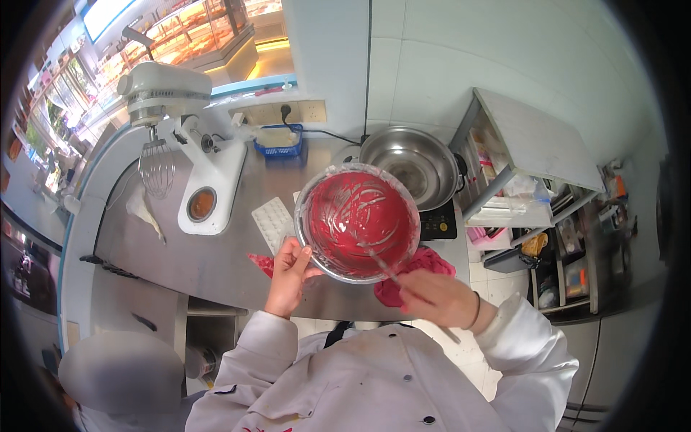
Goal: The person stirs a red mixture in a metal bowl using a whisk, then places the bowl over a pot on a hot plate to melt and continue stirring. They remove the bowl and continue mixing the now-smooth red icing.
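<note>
My left hand (291, 270) grips the lower left rim of a metal mixing bowl (304, 237), its thumb over the edge. Thick red batter or cream (356, 210) coats the inside of the bowl. In my right hand (440, 299) is a slim, blurred utensil (382, 263), its far end in the red mixture; its handle shows below the hand. A crumpled red cloth (444, 263) lies beside the bowl, near my right hand. The red tip of what may be a piping bag (261, 263) shows left of my left wrist.
Behind the bowl, a wide steel pan (415, 173) sits on an induction cooker (438, 224). Further left are a stand mixer (213, 189) with a whisk, a blue basket (278, 150), a white mould tray (271, 221) and a whitish piping bag (143, 212). Shelving stands right; another person's cap (121, 372) is lower left.
</note>
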The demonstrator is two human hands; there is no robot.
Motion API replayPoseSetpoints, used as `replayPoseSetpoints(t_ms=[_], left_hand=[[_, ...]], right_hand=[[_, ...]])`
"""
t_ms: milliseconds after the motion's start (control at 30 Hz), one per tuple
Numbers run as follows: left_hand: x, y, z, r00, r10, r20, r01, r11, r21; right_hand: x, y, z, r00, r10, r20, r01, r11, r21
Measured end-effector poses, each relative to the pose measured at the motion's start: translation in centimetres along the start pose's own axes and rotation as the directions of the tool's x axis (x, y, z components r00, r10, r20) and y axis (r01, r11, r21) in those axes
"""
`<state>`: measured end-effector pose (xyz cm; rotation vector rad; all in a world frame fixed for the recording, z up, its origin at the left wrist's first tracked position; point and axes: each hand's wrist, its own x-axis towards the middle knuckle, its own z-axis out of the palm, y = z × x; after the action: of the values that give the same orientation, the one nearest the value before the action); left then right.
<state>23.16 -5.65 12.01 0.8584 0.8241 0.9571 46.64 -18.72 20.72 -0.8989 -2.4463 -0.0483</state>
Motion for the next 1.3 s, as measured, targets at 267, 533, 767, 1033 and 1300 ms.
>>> replayPoseSetpoints(t_ms=[267, 533, 767, 1033, 1300], left_hand=[[-0.3, 1.2, 0.6, 0.999, 0.051, -0.001, -0.05, 0.995, 0.085], [-0.7, 1.8, 0.9, 0.987, 0.162, -0.008, -0.155, 0.956, 0.248], [-1.1, 3.1, 1.5, 0.973, 0.229, -0.032, -0.208, 0.928, 0.31], [0.9, 3.0, -0.5, 0.92, 0.379, 0.1, -0.345, 0.662, 0.666], [1.0, 3.5, -0.6, 0.912, 0.399, 0.098, -0.345, 0.617, 0.707]], right_hand=[[-0.8, 0.5, -1.9, 0.997, -0.017, -0.075, -0.004, 0.963, -0.269], [-1.2, -0.2, -1.9, 0.998, 0.006, 0.055, -0.001, 0.996, -0.091], [-1.0, 2.2, -2.5, 0.965, -0.025, 0.259, 0.074, 0.981, -0.181], [1.1, 4.0, -3.0, 0.968, -0.196, 0.154, 0.23, 0.941, -0.248], [0.9, 3.3, -2.6, 0.977, -0.006, 0.215, 0.013, 0.999, -0.031]])
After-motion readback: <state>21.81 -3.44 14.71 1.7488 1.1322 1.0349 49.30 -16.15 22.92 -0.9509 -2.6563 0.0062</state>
